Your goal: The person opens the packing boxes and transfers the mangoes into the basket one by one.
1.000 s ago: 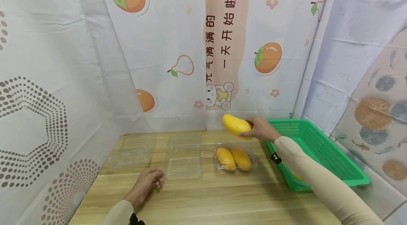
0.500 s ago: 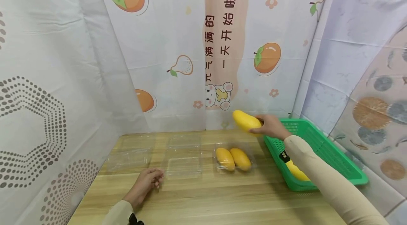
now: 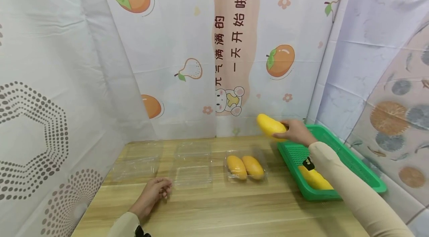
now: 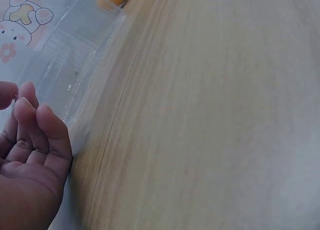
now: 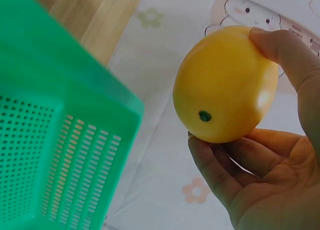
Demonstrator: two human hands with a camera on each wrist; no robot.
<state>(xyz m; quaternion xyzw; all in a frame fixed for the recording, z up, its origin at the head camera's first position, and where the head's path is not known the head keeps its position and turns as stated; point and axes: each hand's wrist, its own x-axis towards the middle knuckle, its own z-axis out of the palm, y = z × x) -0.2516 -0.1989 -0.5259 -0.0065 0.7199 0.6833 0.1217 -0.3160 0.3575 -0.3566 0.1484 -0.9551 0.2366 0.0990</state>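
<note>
My right hand [image 3: 296, 133] grips a yellow mango [image 3: 269, 125], held in the air beside the green basket. In the right wrist view, thumb and fingers pinch the mango [image 5: 220, 90] from opposite sides, and a dark green stem spot shows on it. My left hand [image 3: 152, 194] rests on the table, fingers loosely curled, close to the left edge of the middle clear plastic box [image 3: 194, 175]. In the left wrist view the fingertips overlap the box's edge; I cannot tell whether they touch it. Two orange-yellow mangoes [image 3: 237, 167] lie side by side in the right clear box [image 3: 231, 180].
The green basket [image 3: 363, 170] stands at the right with more yellow fruit [image 3: 315, 178] inside, partly hidden by my sleeve. Another clear plastic box [image 3: 137, 166] sits at the left. Printed curtains [image 3: 187, 99] enclose the wooden table [image 3: 214, 211] at the back and sides.
My right hand has moved to the right and slightly up with the mango, towards the basket. More fruit in the basket has come into sight. The left hand has stayed put.
</note>
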